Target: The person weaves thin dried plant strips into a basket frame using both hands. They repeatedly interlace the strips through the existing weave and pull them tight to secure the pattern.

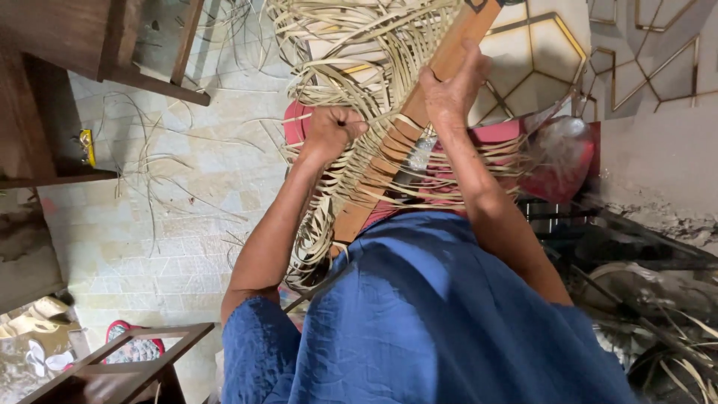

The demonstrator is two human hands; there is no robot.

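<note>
The fingers (345, 120) of the left hand (333, 133) are curled into a tight fist around pale cane strips (351, 45), which run from the fist up into a loose tangle near the top of the view. The fingers (473, 61) of the right hand (449, 93) wrap over the edge of a long wooden board (389, 161), gripping it about halfway along its visible length. The board slants from the top right down toward the person's body, and its lower end sits just above the blue shirt (426, 314).

Many of the cane strips pass across and around the board, some woven over it in flat bands beside the right wrist, others hanging in loops down the left side of the board toward the left forearm. Behind the board and strips lies a red seat (561, 153), partly hidden by them and by the arms.

Further out, loose strips lie scattered on the pale tiled floor (187, 217) to the left. Dark wooden furniture (67, 45) stands at the upper left, and a wooden frame (127, 359) shows at the lower left with a sandal (134, 346) just behind it. At the lower right, more cane coils (658, 344) lie in shadow.
</note>
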